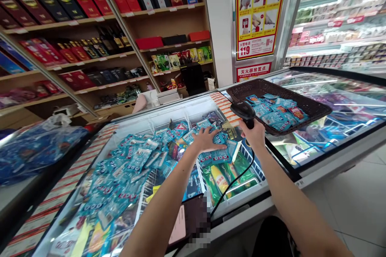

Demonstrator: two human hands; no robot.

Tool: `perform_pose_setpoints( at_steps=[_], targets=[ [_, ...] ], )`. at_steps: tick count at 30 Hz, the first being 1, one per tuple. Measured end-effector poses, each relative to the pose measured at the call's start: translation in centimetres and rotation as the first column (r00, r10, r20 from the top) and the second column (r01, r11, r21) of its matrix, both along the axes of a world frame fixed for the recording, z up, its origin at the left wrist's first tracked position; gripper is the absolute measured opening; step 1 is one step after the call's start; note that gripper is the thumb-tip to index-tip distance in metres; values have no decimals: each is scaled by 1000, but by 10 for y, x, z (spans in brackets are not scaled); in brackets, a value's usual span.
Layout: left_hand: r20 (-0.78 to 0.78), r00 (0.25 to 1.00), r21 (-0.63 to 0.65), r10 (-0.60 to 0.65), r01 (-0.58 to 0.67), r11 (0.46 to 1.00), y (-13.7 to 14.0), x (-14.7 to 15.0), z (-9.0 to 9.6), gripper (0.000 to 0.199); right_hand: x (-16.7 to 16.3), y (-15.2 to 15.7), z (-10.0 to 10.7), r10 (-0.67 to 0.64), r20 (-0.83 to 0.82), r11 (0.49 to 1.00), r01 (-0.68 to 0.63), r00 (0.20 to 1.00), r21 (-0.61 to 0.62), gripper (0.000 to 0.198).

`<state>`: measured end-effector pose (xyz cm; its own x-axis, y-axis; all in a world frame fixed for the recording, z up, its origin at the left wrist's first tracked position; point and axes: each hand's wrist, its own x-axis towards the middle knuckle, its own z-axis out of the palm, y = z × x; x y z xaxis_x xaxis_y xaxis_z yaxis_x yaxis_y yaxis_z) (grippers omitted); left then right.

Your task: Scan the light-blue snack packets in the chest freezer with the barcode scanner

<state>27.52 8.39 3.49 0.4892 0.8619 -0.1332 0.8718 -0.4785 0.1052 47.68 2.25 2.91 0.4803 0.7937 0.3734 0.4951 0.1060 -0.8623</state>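
Observation:
My right hand point(253, 133) is wrapped round the handle of a black barcode scanner point(243, 109), whose cable hangs down over the freezer's front. Fingers spread, my left hand point(205, 141) rests palm down on small blue packets point(221, 155) lying on the glass of a chest freezer. More blue packets point(135, 160) are heaped loosely to the left of it. Beyond the scanner, a dark brown woven basket point(319, 109) holds a further pile of blue packets point(282, 111). What lies directly under my left palm is hidden.
A tablet or phone, partly blurred, point(188, 223) lies below my left forearm. Frozen goods in wire baskets point(221, 180) show through the freezer glass. A plastic bag of blue packs point(39, 148) is at the far left. Shelves with boxes point(99, 19) stand behind.

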Motion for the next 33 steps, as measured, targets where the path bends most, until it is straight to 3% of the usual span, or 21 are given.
perform_pose_setpoints(
  at_steps=[3,5,7,14,18,20,24,28,33],
  targets=[
    [12,1000,9,28,-28,1000,-20,-19,0,87,-4,-1,-1,12,-13,999,-13,1000,-32,40],
    [19,998,33,57,-57,998,-30,-27,-2,87,-11,-1,-3,108,6,993,-108,994,-53,43],
    [40,996,62,83,-85,994,-36,-31,-6,87,-22,-1,-3,171,71,984,-167,983,-63,44],
    [214,968,57,127,-142,988,-35,-51,-10,98,-68,6,12,182,334,983,-180,925,-36,37],
    [432,902,141,23,-92,986,-27,-98,-5,66,-90,13,17,199,326,980,-198,924,-37,39],
    [465,883,244,68,-201,949,-24,-125,-8,53,-101,17,14,209,303,977,-210,930,-31,39],
    [408,895,325,182,-328,887,-24,-158,-22,42,-117,19,4,214,292,976,-214,932,-30,38],
    [416,878,348,235,-393,851,-28,-160,-34,46,-120,15,1,238,310,970,-241,920,-28,38],
    [417,884,336,210,-365,868,-25,-150,-31,49,-122,12,1,217,342,974,-227,914,-11,36]
  ],
)
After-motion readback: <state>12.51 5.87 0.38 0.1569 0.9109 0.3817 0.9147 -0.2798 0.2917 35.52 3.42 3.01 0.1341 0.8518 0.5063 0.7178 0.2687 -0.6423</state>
